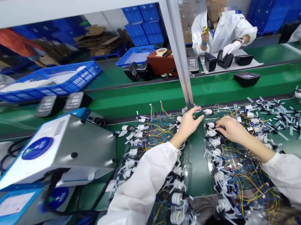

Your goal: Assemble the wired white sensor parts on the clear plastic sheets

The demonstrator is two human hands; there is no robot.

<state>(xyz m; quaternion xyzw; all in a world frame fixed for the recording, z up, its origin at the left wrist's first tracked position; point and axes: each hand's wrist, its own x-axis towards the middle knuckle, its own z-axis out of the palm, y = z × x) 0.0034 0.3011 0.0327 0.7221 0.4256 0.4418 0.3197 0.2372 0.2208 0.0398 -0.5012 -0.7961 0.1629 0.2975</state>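
My left hand point(190, 124) reaches over the gap between two wired rows, its thumb and fingers apart and nothing between them. Just right of its fingertips lies a small white cylindrical pump point(208, 111). My right hand point(233, 129) is closed, fingertips pinched at the dark end of another small white pump point(210, 125) at the top of the right-hand row. Beneath that hand, thin coloured wires point(240, 182) spread over clear plastic. More pumps with white straps point(177, 198) line the left-hand row.
Grey-and-blue machines point(87, 150) with black cables stand at left. A metal post point(178, 45) rises ahead. Loose black-and-white strap pieces point(287, 115) lie at right. Beyond, a green belt point(142, 100) carries display units point(247, 78); a co-worker point(221, 34) sits behind it.
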